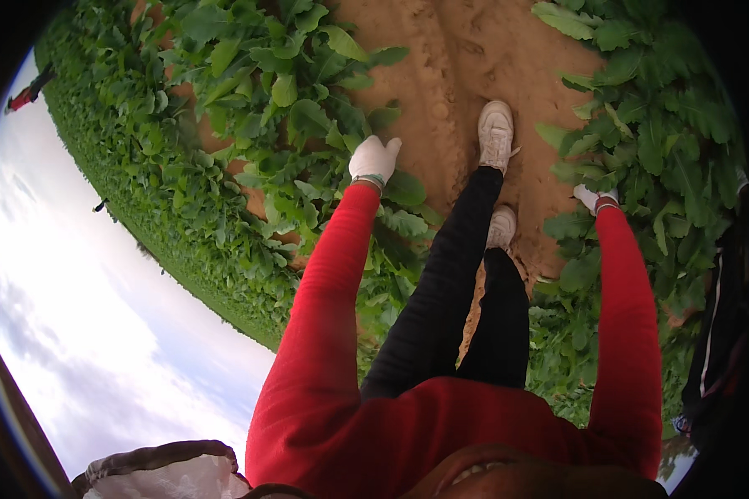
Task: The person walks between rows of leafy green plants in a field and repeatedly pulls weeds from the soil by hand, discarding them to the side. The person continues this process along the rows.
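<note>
My left hand point(374, 160), in a white glove, is at the edge of the left row of broad-leaved green plants point(308, 116). Its thumb sticks out to the right while the fingers look curled under, so whatever they may hold is hidden. Over on the right, my right hand point(592, 199), also white-gloved, reaches into the other row of leafy plants point(666, 158). Leaves lie close around it, and its fingers are too small and partly covered to read. Both my arms are spread wide in red sleeves.
Between the rows runs a strip of brown sandy soil point(441, 75), where my light shoes point(496, 137) stand. Another person's dark trousers with a pale stripe point(711, 324) are close by at the right. A distant person in red point(23, 100) is at the far left. A pale bag point(166, 478) shows at the lower left.
</note>
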`<act>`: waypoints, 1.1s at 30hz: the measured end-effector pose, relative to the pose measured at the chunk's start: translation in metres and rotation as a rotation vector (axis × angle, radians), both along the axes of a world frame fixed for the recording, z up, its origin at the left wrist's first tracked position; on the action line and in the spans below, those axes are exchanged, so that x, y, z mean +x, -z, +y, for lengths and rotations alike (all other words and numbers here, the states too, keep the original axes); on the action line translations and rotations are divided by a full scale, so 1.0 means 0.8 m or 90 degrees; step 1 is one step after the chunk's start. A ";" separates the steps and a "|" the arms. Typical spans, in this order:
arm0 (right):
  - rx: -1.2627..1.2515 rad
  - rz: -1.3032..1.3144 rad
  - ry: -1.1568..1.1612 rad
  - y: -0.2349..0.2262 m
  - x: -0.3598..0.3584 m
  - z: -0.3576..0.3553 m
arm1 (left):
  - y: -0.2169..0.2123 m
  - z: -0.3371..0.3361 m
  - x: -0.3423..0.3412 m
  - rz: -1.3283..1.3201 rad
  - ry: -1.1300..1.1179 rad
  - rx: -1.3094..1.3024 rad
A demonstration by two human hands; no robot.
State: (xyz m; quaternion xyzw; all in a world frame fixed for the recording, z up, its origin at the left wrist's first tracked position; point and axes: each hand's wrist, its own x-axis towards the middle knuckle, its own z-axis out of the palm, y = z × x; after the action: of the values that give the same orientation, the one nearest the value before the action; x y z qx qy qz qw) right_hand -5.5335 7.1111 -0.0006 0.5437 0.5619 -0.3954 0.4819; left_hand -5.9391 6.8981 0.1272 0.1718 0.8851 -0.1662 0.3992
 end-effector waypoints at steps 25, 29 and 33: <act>0.010 0.063 -0.096 -0.003 0.002 0.000 | 0.049 0.095 -0.032 -0.012 0.148 -0.121; -0.024 0.031 -0.082 -0.024 -0.014 0.007 | 0.018 0.106 0.010 -0.050 0.092 0.040; -0.059 -0.008 -0.018 -0.029 -0.025 0.013 | -0.047 0.082 0.087 -0.079 0.016 0.380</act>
State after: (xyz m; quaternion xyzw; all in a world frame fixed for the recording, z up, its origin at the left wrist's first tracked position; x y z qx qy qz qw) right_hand -5.5533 7.1216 0.0222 0.5155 0.5475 -0.4107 0.5155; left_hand -5.8695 6.9638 0.1644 0.3020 0.8666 0.1073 0.3823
